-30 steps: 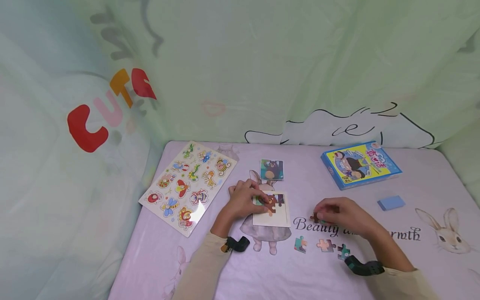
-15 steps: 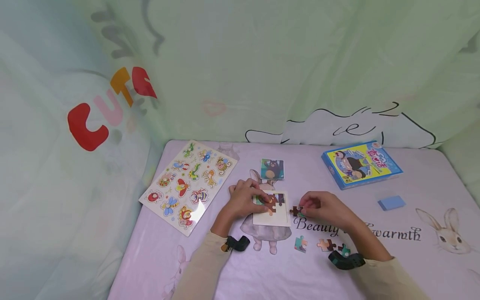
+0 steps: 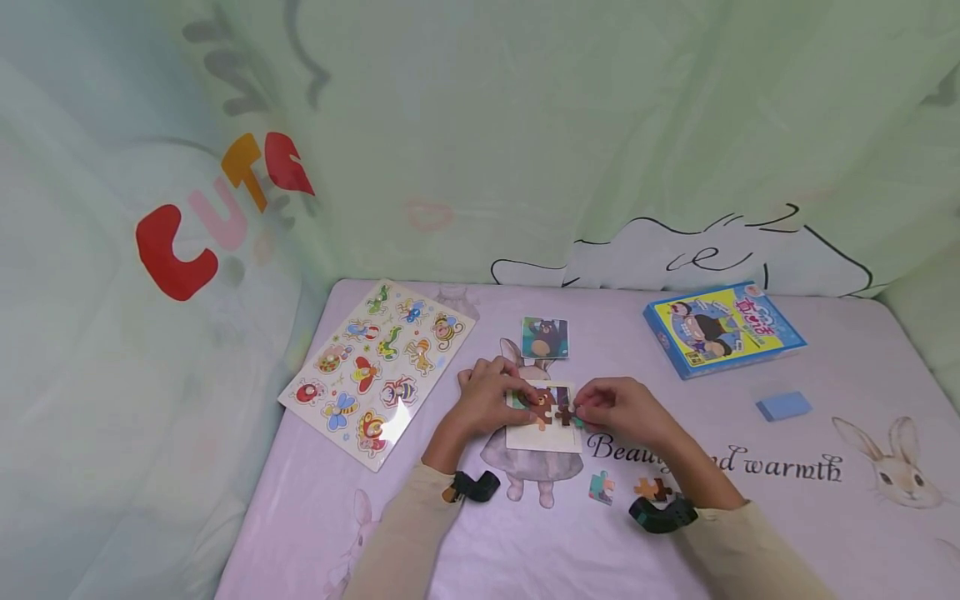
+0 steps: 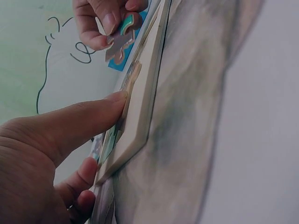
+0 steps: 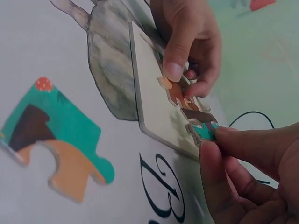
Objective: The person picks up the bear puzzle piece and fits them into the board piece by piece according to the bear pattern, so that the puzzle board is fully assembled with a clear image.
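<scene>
My right hand [image 3: 626, 410] pinches a brown and green jigsaw piece [image 5: 205, 131] between thumb and finger at the right side of a cream puzzle board [image 3: 527, 442]. In the head view the piece overlaps the board, beside the bear picture pieces [image 3: 542, 402] lying in it. With the thumb on those pieces and the other fingers bent around the board's left part, my left hand [image 3: 491, 400] holds the board. Some of its fingers are hidden in the head view. A green and peach jigsaw piece [image 5: 70, 140] lies loose on the tabletop.
Beyond the board lies a small bear picture card [image 3: 545, 338]. An insect puzzle board [image 3: 378, 375] is at the left. To the right are a blue and yellow box [image 3: 723, 329] and a blue block [image 3: 783, 406]. Another loose piece [image 3: 651, 488] sits near the right wrist's black band [image 3: 663, 515].
My right hand has moved left with the jigsaw piece, from the printed lettering to the board's right side. The left hand and the board have stayed in place.
</scene>
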The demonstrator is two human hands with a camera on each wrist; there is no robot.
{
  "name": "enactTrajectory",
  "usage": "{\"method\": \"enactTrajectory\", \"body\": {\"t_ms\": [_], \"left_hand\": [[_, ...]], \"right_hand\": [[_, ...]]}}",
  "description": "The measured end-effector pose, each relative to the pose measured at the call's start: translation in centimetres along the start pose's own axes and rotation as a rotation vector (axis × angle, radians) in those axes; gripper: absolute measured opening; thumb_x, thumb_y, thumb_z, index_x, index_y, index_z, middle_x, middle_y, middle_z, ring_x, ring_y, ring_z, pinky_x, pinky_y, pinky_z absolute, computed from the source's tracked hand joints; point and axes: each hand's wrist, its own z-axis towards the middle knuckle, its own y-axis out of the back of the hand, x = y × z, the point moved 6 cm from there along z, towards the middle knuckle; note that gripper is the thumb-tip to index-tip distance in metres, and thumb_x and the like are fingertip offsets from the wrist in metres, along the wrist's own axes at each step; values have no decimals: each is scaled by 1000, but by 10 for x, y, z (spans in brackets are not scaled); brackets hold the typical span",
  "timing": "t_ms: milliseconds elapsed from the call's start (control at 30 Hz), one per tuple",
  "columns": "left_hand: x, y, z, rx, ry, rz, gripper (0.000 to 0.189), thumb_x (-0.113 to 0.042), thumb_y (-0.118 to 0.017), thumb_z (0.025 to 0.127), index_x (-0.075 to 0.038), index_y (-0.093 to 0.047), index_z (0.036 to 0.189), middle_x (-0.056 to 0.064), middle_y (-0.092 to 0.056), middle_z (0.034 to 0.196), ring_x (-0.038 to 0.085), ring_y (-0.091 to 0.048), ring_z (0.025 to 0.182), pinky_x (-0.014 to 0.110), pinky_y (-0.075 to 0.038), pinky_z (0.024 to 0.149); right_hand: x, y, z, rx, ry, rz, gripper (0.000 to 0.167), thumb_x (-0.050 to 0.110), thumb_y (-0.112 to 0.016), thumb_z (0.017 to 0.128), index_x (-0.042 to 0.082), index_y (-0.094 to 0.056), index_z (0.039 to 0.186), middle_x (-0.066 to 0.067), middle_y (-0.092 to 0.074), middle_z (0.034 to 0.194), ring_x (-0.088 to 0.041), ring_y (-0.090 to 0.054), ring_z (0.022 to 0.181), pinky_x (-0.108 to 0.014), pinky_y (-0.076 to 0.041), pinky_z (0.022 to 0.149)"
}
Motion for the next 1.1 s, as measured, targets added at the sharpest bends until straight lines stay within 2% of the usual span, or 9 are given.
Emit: {"method": "enactTrajectory", "body": {"t_ms": [333,567,833,1100], "left_hand": [[1,-1,1,0,0,6,20,-43,-86,78,-42,-79,97,-11,-53,114,16,-42,106,47,-24,96],[1,-1,1,-2,-5,21,21,-43,-86,78,-42,-79,98,-11,-53,113,17,-42,107,48,-24,96],[2,-1,1,-2,-6,14,20,-43,-85,78,-41,-79,98,-10,-53,113,17,-42,108,48,-24,96],[1,-1,1,-14,-11,23,17,-46,-82,80,-42,-78,96,-10,-53,112,17,-43,107,48,-25,94]], "right_hand": [[3,-7,7,-54,-81,19,10,15,-72,93,9,-74,101,-3,-70,83,-17,-63,74,-27,-55,69],[6,-10,9,-63,-79,-4,9,16,-74,92,8,-75,97,-3,-69,78,-16,-62,69,-26,-53,64],[8,-10,11,-111,-81,-69,7,16,-76,90,9,-77,92,-1,-68,74,-16,-59,67,-27,-48,60],[4,-9,13,-101,-94,-83,9,19,-73,93,11,-76,94,-2,-67,78,-16,-57,70,-26,-47,61]]}}
